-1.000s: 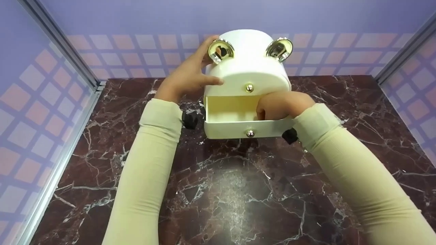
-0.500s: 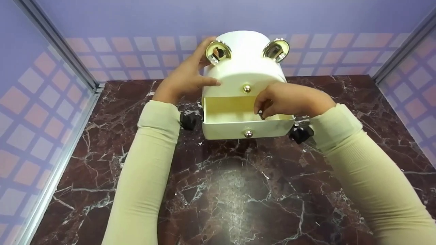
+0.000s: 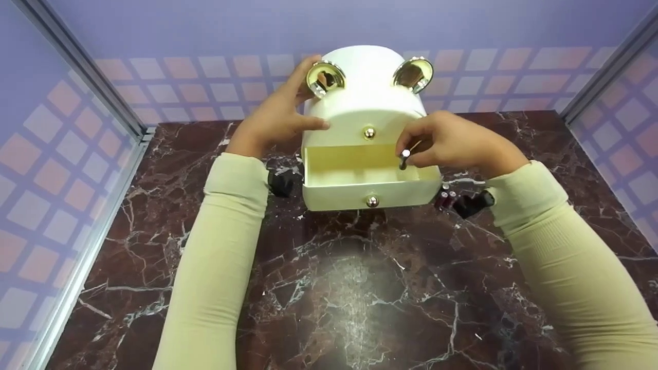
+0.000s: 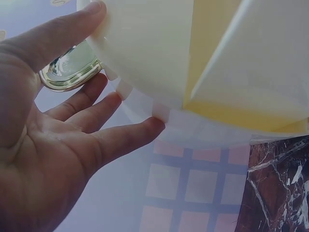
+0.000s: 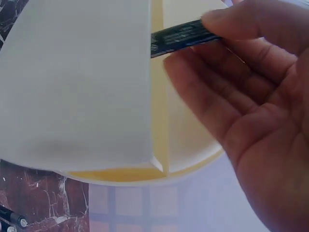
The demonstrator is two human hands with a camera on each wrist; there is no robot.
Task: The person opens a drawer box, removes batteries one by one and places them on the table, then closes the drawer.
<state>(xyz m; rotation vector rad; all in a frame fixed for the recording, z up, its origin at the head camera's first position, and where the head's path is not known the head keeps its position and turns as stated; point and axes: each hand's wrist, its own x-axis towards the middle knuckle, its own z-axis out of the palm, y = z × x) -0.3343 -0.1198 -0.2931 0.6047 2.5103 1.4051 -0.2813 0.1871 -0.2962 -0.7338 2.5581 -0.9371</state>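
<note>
A white drawer box [image 3: 367, 77] with two gold ear-like rings stands against the back wall, its lower drawer [image 3: 339, 198] pulled out. My left hand [image 3: 280, 121] steadies the box's left side, the thumb on the front face and the fingers stretched along the side. In the left wrist view the straight fingertips touch the white shell. With thumb and fingers, my right hand [image 3: 457, 141] pinches a dark battery [image 5: 181, 37] with a silver end, over the right part of the drawer. Part of the battery is hidden behind the drawer's front in the right wrist view.
Several batteries [image 3: 446, 196] lie on the dark marbled table [image 3: 329, 288] right of the drawer, close to the black right wrist camera [image 3: 473, 204]. Purple panels with a tile pattern [image 3: 216, 85] enclose the back and sides.
My right hand has come up out of the drawer and shifted right, with the battery now showing in its fingers. The box has slid slightly left; my left hand keeps its place on it.
</note>
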